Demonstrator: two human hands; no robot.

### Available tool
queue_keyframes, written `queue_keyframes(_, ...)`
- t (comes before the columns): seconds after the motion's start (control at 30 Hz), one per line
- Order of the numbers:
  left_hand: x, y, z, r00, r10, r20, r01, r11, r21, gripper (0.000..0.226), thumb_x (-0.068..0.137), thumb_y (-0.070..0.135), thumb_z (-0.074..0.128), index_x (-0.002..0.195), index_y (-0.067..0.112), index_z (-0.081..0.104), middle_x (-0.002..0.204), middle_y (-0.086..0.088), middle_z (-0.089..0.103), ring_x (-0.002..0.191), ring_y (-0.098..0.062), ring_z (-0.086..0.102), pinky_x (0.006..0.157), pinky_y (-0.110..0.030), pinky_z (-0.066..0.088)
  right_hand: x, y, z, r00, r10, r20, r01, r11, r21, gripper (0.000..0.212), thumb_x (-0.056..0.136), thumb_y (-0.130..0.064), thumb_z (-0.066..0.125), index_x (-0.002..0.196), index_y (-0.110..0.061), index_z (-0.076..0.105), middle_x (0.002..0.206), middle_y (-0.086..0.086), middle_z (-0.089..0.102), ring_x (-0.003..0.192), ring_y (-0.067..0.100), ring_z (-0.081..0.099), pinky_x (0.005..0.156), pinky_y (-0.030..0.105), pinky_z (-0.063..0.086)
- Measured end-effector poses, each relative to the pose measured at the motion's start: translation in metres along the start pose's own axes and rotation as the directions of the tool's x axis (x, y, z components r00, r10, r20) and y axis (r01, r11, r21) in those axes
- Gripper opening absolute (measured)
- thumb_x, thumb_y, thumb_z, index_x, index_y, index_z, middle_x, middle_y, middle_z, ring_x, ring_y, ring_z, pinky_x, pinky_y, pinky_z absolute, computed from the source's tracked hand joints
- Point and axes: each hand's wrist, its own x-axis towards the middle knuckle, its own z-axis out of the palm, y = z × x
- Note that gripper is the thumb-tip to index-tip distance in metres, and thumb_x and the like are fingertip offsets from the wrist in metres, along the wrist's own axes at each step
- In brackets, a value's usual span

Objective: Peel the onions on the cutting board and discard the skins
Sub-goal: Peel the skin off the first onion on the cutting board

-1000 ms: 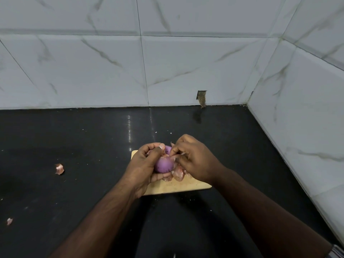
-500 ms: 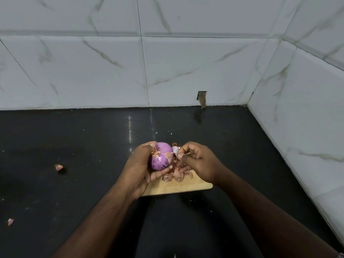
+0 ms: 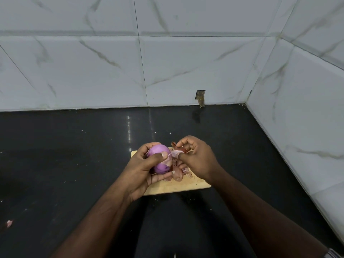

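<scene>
Gripping a purple onion (image 3: 160,161) above a wooden cutting board (image 3: 178,187), the left hand (image 3: 142,169) is curled round it. A strip of skin (image 3: 175,154), attached to the onion, is pinched by the right hand (image 3: 198,159). Loose skins (image 3: 179,174) are piled on the board, on a black counter (image 3: 74,155).

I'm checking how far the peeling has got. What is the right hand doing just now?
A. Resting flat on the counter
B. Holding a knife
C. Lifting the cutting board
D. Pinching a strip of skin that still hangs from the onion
D: the right hand pinches a pale strip of skin that runs to the purple onion held in the left hand, above the cutting board.
</scene>
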Motion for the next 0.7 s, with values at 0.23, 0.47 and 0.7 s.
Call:
queue_keyframes(0.23, 0.001, -0.007, 0.002, 0.999, -0.044, 0.023, 0.046, 0.995, -0.088, 0.046, 0.083, 0.018, 0.074, 0.127, 0.012, 0.061, 0.129, -0.020, 0.066, 0.097, -0.037, 0.074, 0.066, -0.046, 0.063, 0.006, 0.007, 0.002, 0.997, -0.071, 0.001, 0.068, 0.942, -0.328, 0.015, 0.085, -0.008, 0.069, 0.086, -0.023, 0.071, 0.082, -0.011, 0.072, 0.072, -0.002, 0.066, 0.062, 0.012, 0.051)
queue_keyframes(0.47, 0.001, 0.003, 0.001, 0.998, -0.065, -0.011, 0.065, 0.998, -0.024, 0.029, 0.090, 0.029, 0.069, 0.117, 0.016, 0.067, 0.107, -0.014, 0.077, 0.096, -0.035, 0.075, 0.069, -0.048, 0.065, 0.011, 0.019, -0.004, 0.991, -0.011, 0.137, 0.071, 0.898, -0.435, 0.026, 0.088, -0.006, 0.063, 0.104, -0.022, 0.076, 0.103, -0.007, 0.074, 0.088, 0.004, 0.066, 0.074, 0.022, 0.055)
queue_keyframes(0.7, 0.000, 0.013, -0.008, 0.990, -0.109, -0.084, 0.100, 0.989, -0.106, 0.033, 0.095, 0.015, 0.063, 0.127, 0.007, 0.060, 0.119, -0.023, 0.069, 0.098, -0.041, 0.074, 0.066, -0.043, 0.065, 0.012, 0.022, -0.007, 0.995, -0.067, 0.067, 0.089, 0.902, -0.423, 0.035, 0.093, -0.015, 0.060, 0.126, -0.024, 0.067, 0.129, -0.007, 0.065, 0.117, 0.008, 0.058, 0.092, 0.018, 0.044)
